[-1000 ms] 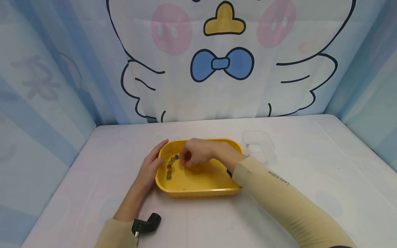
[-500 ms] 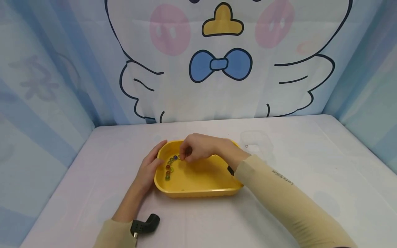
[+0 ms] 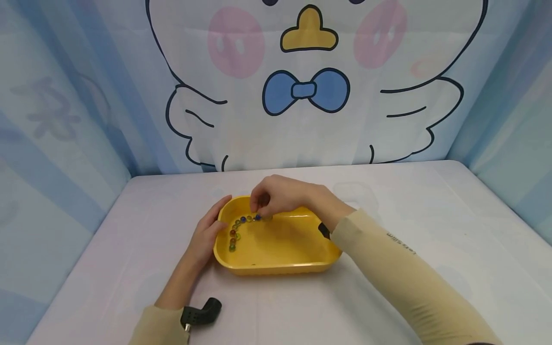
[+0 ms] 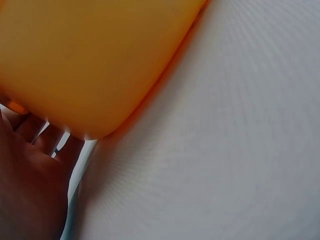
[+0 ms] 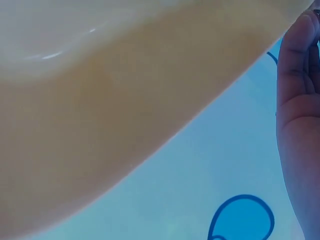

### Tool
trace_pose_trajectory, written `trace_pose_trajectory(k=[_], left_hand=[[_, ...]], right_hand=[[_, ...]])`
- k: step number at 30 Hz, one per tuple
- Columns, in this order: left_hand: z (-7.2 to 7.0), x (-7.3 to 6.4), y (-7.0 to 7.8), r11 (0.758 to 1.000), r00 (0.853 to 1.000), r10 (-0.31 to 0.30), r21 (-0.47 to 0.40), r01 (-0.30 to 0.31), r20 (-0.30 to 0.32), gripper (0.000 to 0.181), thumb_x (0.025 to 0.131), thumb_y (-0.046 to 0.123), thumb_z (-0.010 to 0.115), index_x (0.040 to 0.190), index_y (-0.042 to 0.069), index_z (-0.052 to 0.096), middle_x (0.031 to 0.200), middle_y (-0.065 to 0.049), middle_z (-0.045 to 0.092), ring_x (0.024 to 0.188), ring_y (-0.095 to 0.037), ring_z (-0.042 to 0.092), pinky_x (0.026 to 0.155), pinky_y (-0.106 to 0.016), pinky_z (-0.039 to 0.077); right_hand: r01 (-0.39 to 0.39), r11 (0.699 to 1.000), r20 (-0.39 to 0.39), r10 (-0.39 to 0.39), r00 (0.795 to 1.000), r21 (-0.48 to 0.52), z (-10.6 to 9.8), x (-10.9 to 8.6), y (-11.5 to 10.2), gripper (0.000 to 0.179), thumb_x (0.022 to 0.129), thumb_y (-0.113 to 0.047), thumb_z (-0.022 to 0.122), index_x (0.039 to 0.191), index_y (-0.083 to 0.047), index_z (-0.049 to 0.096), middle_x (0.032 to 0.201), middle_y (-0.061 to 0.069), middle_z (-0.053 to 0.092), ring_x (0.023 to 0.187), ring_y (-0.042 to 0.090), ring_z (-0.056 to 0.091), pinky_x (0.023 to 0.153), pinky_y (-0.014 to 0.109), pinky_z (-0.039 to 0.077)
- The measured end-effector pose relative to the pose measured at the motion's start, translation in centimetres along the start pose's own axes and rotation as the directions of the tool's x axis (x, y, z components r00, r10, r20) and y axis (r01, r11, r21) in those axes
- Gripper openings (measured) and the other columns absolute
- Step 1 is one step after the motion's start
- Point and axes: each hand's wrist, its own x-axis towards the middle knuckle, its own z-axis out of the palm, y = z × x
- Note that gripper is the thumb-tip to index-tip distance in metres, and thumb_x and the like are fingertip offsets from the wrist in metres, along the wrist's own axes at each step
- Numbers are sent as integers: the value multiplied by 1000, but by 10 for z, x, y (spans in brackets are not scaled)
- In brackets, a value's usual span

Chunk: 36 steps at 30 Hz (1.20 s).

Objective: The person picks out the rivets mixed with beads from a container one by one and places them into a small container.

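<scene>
My left hand holds the yellow tray at its left end, thumb over the rim and fingers along the outside. In the left wrist view, that hand lies against the tray's outer wall. Small glass marbles in red, green, yellow and blue form a curved row inside the tray's left part. Over the tray's back side, my right hand has its fingertips pinched together at a blue marble at the row's end. The fingertips partly hide it. In the right wrist view, the right hand shows at the right edge.
A faint clear plastic container lies on the white table behind the right forearm. A patterned curtain rises at the table's back edge. A black wrist camera sits on the left wrist.
My right hand has moved toward the tray's back side, and more marbles show at the row's end, including a yellow and a blue one. The left hand keeps its hold on the tray.
</scene>
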Motion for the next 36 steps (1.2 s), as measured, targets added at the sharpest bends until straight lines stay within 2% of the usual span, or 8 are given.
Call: trace_pose_trajectory(k=[7,15,21,30,36], left_hand=[[0,0,0,1000,1000,-8,1,8,-4,61,96,2,39,157,9,35,163,-6,29,150,-24,23,122,-46,14],[0,0,0,1000,1000,-8,-9,8,-1,62,96,2,39,157,10,35,163,-5,29,150,-23,23,122,-45,15],[1,1,-3,1000,1000,-1,-22,1,1,62,96,1,38,157,10,34,163,-6,29,150,-22,23,121,-44,15],[1,0,-1,1000,1000,-1,-14,1,-6,62,96,1,38,157,10,35,163,-6,30,150,-23,24,121,-44,16],[1,0,1,1000,1000,-9,-13,9,-2,62,96,2,38,157,11,35,163,-6,30,150,-22,24,122,-44,15]], right_hand=[[14,1000,-36,-14,999,1,-5,-7,0,12,92,-4,67,103,-3,71,93,1,66,86,18,58,79,25,53],[-21,999,-76,23,997,32,-11,-17,0,11,93,-5,67,102,-6,72,97,5,69,88,20,59,81,27,54],[-30,999,-115,34,993,32,-15,-31,2,13,92,-7,67,104,-4,72,95,1,67,88,20,59,82,28,54],[-46,998,-161,51,986,32,-22,-49,9,13,92,-6,67,104,-3,71,95,2,67,87,21,60,82,30,55],[-54,996,-208,67,976,68,-28,-64,19,13,92,-3,66,104,-1,71,97,5,68,88,23,60,82,31,55]])
